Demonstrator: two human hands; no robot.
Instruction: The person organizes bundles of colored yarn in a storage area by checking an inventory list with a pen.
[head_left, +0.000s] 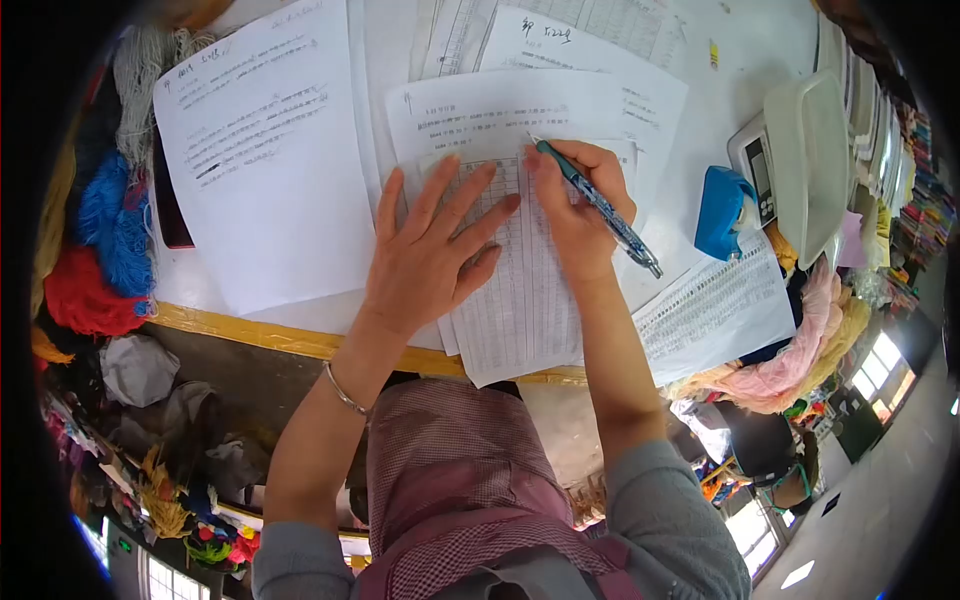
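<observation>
My right hand (585, 205) grips a teal patterned pen (606, 212), its tip resting at or just above a printed sheet (570, 98) with lines of text. Flat and with fingers spread, my left hand (430, 245) presses on a narrow sheet with a ruled table (490, 320). That table sheet overlaps the printed one and hangs slightly over the table's front edge. The part of it beneath my left palm is hidden.
Left lies another stack of printed sheets (275, 190). To the right are a blue tape dispenser (722, 213), a scale (757, 170), a pale plastic tray (808, 165) and a sheet of figures (722, 305). Blue yarn (112, 215) and red yarn (92, 292) hang at the left edge.
</observation>
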